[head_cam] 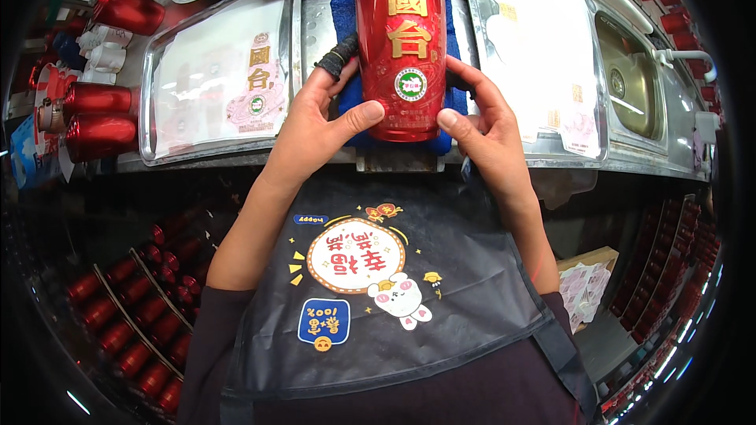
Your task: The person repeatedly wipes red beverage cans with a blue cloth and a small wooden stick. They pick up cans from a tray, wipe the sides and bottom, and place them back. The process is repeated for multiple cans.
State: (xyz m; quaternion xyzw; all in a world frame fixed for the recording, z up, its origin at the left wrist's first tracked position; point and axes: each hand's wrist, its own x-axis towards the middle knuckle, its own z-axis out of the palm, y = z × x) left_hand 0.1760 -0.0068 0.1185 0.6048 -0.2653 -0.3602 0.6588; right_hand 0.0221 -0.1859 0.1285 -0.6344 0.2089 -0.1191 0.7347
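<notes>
A glossy red bottle (401,41) with large gold characters and a round green-and-white emblem lies before me on a folded blue towel (344,15). My left hand (319,124) holds its left side, thumb on the lower front. A dark wrap (338,58) covers one finger of that hand. Against the bottle's right side is my right hand (493,124), its thumb at the lower edge and its other fingers partly hidden behind. The bottle's top end runs up to the picture's upper rim.
At left, a metal tray (220,159) holds printed transfer sheets (207,71). Another tray (601,150) with sheets (531,41) lies at right, beside a sink (629,79) with a tap (688,56). Several red bottles (97,136) stand far left; racks of red bottles (136,319) sit below the counter.
</notes>
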